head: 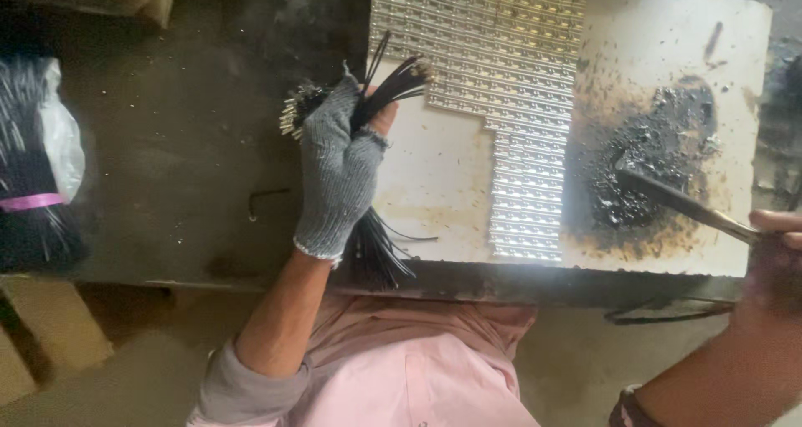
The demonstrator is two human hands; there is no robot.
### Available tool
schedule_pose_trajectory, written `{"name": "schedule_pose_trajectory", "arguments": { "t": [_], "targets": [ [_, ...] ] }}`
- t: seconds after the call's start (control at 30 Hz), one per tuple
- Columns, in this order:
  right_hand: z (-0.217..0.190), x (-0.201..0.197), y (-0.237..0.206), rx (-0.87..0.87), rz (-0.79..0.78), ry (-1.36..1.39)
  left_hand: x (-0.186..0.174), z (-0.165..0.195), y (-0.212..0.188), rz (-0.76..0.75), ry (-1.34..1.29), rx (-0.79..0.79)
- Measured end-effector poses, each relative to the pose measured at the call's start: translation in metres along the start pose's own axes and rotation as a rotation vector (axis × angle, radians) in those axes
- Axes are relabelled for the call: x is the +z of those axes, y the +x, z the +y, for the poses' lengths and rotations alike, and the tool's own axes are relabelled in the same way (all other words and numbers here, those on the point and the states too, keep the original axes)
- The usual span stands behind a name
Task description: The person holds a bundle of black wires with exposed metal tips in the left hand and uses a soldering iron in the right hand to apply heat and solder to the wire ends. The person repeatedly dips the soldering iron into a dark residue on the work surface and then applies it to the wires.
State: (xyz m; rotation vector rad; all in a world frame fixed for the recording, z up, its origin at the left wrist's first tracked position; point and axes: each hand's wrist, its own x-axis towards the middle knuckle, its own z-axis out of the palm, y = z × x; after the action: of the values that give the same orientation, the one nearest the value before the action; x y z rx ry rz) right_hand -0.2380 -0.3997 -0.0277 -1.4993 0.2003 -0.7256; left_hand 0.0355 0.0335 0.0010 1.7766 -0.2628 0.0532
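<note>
The head camera looked steeply down from close above the white board (668,43), which filled the frame's upper right; no second view existed.

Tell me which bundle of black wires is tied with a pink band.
The bundle at the far left edge, lying in a clear bag with the pink band around it. The other bundle is gripped in the gloved left hand.

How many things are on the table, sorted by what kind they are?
Bundles of black wires: 2, one in the gloved left hand as a held bundle, one bagged bundle at the table's left edge.
Panels of silvery strips: 1
White board: 1
Metal tool in the right hand: 1
Total: 5
</note>
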Motion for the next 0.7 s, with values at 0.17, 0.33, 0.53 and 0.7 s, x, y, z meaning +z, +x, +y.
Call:
{"name": "schedule_pose_trajectory", "arguments": {
  "t": [0.17,0.33,0.53,0.7],
  "targets": [
    [-0.002,0.063,0.014,-0.004,-0.097,0.054,0.001,-0.004,0.02,-0.014,-0.059,-0.046],
    [-0.019,0.159,0.052,-0.041,-0.241,0.013,0.005,-0.013,0.037,-0.02,-0.018,0.039],
    [-0.032,0.249,0.088,-0.224,-0.338,-0.28,0.005,-0.013,0.039,-0.045,0.085,0.165],
    [-0.034,0.274,0.087,-0.162,-0.339,-0.23,0.006,-0.015,0.044,-0.05,0.167,0.14]
  ]
}}
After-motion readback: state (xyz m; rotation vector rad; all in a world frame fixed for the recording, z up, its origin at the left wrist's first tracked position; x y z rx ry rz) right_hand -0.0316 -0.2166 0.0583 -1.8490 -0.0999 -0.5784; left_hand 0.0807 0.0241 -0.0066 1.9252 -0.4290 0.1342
